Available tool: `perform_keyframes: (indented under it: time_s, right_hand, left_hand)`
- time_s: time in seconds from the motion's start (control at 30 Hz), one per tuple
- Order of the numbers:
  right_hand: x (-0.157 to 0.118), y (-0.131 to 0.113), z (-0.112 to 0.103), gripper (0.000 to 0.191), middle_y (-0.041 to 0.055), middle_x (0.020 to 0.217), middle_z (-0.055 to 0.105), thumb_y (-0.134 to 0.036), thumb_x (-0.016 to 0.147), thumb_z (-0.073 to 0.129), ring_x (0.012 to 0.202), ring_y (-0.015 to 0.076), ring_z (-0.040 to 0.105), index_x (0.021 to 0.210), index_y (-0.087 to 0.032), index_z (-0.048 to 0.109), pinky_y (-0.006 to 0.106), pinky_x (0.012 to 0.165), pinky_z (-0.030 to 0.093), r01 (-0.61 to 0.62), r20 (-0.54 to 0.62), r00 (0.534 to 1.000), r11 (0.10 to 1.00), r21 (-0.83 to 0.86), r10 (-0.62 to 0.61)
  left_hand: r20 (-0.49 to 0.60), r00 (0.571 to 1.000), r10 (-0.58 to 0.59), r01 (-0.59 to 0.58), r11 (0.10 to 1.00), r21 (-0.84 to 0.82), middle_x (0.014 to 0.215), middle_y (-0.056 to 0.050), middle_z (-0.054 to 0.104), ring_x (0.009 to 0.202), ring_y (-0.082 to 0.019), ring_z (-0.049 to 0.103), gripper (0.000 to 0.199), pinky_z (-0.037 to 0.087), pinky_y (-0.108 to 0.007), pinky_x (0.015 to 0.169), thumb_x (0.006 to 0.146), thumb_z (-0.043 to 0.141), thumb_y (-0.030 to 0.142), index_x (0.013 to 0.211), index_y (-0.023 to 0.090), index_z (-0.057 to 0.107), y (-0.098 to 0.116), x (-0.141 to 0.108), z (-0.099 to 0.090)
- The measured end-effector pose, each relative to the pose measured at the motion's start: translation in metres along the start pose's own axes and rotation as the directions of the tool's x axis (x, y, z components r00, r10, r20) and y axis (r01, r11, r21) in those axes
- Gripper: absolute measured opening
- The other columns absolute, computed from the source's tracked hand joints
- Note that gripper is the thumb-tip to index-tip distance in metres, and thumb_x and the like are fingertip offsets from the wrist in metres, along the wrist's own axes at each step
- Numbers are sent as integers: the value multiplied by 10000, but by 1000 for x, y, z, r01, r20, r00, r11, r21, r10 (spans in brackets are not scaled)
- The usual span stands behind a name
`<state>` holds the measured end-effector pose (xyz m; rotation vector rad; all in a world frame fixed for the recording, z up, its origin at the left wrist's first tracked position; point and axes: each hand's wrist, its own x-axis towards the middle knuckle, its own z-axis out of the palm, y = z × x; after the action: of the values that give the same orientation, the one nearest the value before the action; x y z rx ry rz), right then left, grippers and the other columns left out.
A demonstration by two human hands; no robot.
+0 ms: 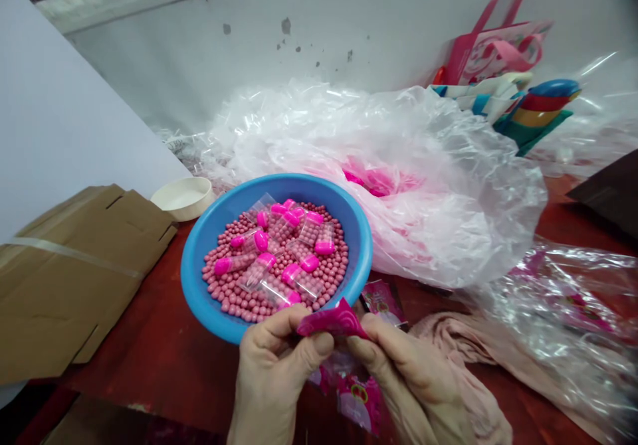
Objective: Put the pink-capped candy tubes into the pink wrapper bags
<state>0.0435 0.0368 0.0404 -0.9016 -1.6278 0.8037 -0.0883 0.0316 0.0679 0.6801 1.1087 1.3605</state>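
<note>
at six o'clock a glossy pink film sachet (333,320), at eight a smooth blue plastic basin (199,279), at one crinkled clear polythene (379,126).

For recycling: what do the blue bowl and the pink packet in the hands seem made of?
The blue bowl looks like glossy moulded plastic, given its smooth, even rim. The pink packet looks like thin shiny film or foil; its creases suggest that, but which is unclear.
</note>
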Motion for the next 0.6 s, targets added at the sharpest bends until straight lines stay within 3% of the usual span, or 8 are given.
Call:
perform_keyframes:
  time_s: [0.13, 0.23, 0.3, 0.37, 0.43, 0.5, 0.6]
  right_hand:
    - [5, 8, -7, 134, -20, 721, 626, -180, 897, 507, 609, 105, 596, 910, -241, 626, 172, 562, 457, -26, 77, 997, 999, 32, 24]
    - [8, 5, -10, 142, -14, 738, 641, -213, 907, 498, 648, 122, 618, 938, -257, 629, 189, 588, 467, -2, 112, 994, 1000, 16, 1]
    - [10, -1, -9, 133, -18, 752, 660, -280, 900, 517, 640, 124, 615, 947, -274, 641, 194, 592, 473, -26, 91, 996, 1000, 1, 26]
    - [12, -9, -6, 206, -20, 739, 674, -430, 850, 566, 583, 123, 592, 948, -272, 655, 204, 573, 481, -125, 38, 992, 992, 16, 124]
    - [14, -15, 0, 300, -22, 686, 668, -515, 744, 653, 529, 122, 563, 866, -241, 670, 209, 525, 475, -276, 36, 961, 956, 95, 274]
    - [16, -17, 7, 252, -31, 616, 633, -453, 700, 718, 522, 117, 544, 727, -209, 659, 199, 492, 447, -388, 74, 922, 905, 177, 381]
    - [18, -14, 16, 201, -40, 568, 576, -335, 762, 687, 512, 96, 499, 632, -187, 645, 186, 463, 389, -367, 36, 929, 905, 216, 368]
  left_hand:
    - [-6, 998, 62, -60, 987, 147, 753, -11, 751, 695, -149, 672, 252, 523, -189, 651, 626, 778, 229, 873, 277, 764, 10, -5, -2]
    - [48, 981, 186, -192, 949, 251, 647, 5, 717, 625, -126, 632, 101, 503, -174, 605, 696, 725, 254, 781, 270, 777, 13, -5, -3]
    - [-7, 960, 280, -269, 930, 252, 595, 35, 692, 570, -105, 596, 102, 489, -166, 565, 711, 715, 227, 748, 301, 775, 12, -1, -3]
    - [-117, 933, 340, -313, 928, 204, 593, 55, 692, 564, -96, 588, 123, 483, -157, 547, 661, 758, 207, 719, 314, 770, 10, 2, -4]
    - [-181, 935, 304, -286, 951, 119, 560, 58, 676, 533, -88, 566, 103, 478, -155, 522, 600, 801, 217, 662, 290, 765, 10, 5, -4]
    - [-186, 965, 187, -188, 982, 13, 503, 51, 641, 482, -81, 527, 81, 466, -163, 481, 574, 818, 239, 624, 254, 757, 11, 7, -4]
    - [-188, 978, 96, -111, 991, -69, 489, 34, 634, 466, -81, 515, 124, 465, -176, 479, 553, 830, 266, 637, 215, 753, 13, 8, -6]
